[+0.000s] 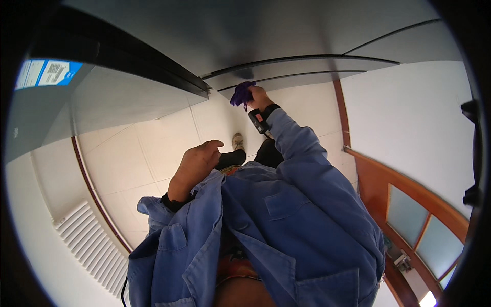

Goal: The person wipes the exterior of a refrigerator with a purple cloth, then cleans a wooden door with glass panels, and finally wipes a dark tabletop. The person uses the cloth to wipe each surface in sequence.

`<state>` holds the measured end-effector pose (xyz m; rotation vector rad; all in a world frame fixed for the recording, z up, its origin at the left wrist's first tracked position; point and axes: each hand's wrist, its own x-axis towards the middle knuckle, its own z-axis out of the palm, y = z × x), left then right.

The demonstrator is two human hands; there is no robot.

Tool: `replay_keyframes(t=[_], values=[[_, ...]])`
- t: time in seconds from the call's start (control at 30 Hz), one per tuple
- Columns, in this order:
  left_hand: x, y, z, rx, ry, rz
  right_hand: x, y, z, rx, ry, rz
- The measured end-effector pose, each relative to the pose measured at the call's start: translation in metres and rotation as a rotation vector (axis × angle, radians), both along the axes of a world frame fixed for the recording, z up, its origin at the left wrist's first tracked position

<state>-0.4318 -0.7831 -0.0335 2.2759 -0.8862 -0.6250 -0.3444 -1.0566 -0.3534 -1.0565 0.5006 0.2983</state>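
Observation:
A crumpled purple cloth (242, 94) is gripped in my right hand (259, 98), held against or just in front of the lower grey panel (284, 80) of a large cabinet-like appliance. A black device is strapped at my right wrist. My left hand (199, 159) hangs in front of my body with its fingers partly bent, holding nothing. The smooth grey front (245, 34) of the appliance rises before me, crossed by dark seams. At the left stands a grey door or side panel (122, 96) with a black edge, bearing a blue and white label (51, 73).
Pale floor tiles (126, 157) lie under my feet, with my shoe (238, 142) showing. A white slatted radiator (92, 245) is on the wall at lower left. At the right are a white wall (406, 115) and a wooden door (368, 169) with glass panes.

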Motion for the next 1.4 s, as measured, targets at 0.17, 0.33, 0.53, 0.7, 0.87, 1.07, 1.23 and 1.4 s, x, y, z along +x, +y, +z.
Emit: replay_keyframes(t=[0.17, 0.33, 0.53, 0.7, 0.87, 1.07, 1.23, 1.4], values=[[0.005, -0.014, 0.003, -0.069, -0.033, -0.010, 0.002, -0.037, 0.079, -1.064, -0.456, 0.237], [0.005, -0.031, 0.009, -0.129, -0.047, -0.009, -0.029, -0.112, 0.133, -1.417, -0.789, -0.065], [-0.001, -0.043, 0.016, -0.139, -0.077, 0.001, -0.049, -0.183, 0.247, -0.055, -0.053, -0.877], [-0.005, -0.052, 0.017, -0.159, -0.081, 0.022, -0.087, -0.105, 0.352, -0.944, -0.772, -0.680], [-0.008, -0.056, 0.020, -0.166, -0.125, 0.017, -0.039, -0.058, 0.420, -1.995, -1.169, -0.592], [-0.007, -0.039, 0.027, -0.201, -0.148, 0.056, 0.007, 0.038, 0.419, -1.870, -1.569, -0.051], [-0.006, -0.026, 0.023, -0.272, -0.255, 0.128, 0.039, 0.052, 0.535, -1.680, -1.387, -0.222], [-0.004, -0.021, 0.022, -0.348, -0.314, 0.160, 0.064, 0.068, 0.637, -2.121, -1.840, -1.066]])
